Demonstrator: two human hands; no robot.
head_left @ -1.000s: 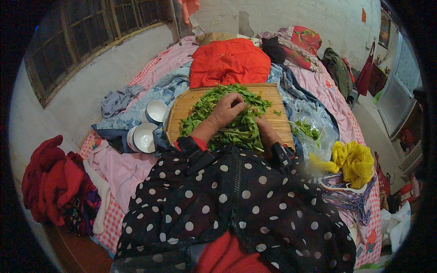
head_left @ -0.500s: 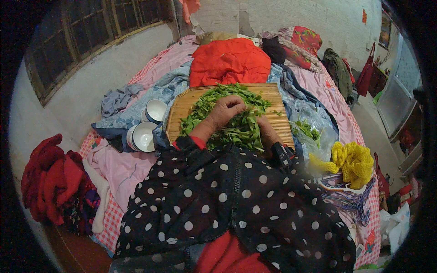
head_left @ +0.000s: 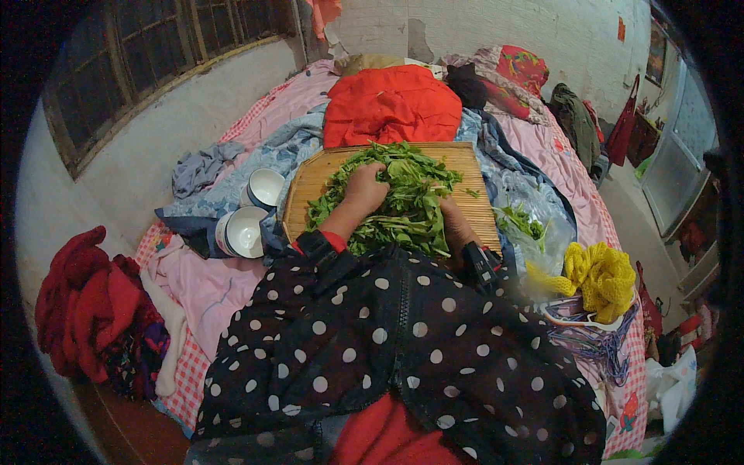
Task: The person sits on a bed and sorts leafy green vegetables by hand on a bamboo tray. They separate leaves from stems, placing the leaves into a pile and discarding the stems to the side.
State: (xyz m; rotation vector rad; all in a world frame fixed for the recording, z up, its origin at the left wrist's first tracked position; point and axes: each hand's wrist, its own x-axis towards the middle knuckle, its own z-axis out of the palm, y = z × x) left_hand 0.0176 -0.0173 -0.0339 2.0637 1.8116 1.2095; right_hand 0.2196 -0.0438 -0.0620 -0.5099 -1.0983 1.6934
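Note:
A heap of leafy greens (head_left: pixel 403 221) covers much of a slatted wooden board (head_left: pixel 477 167) in front of me. My left hand (head_left: pixel 366 191) is over the left part of the heap, its fingers curled closed on leaves. At the heap's right side, my right hand (head_left: pixel 456 220) is closed around some greens; leaves partly hide its fingertips. A few cut bits lie on the board to the right of the heap.
Two white bowls (head_left: pixel 247 231) stand left of the board. To its right lie a clear plastic bag (head_left: pixel 546 213) with greens and a yellow mesh bag (head_left: pixel 601 279). A red cloth (head_left: pixel 391 105) lies behind the board. Red clothing (head_left: pixel 85 310) is piled at the far left.
My left hand has moved left, away from my right hand, and now rests over the left part of the heap. My right hand has barely moved.

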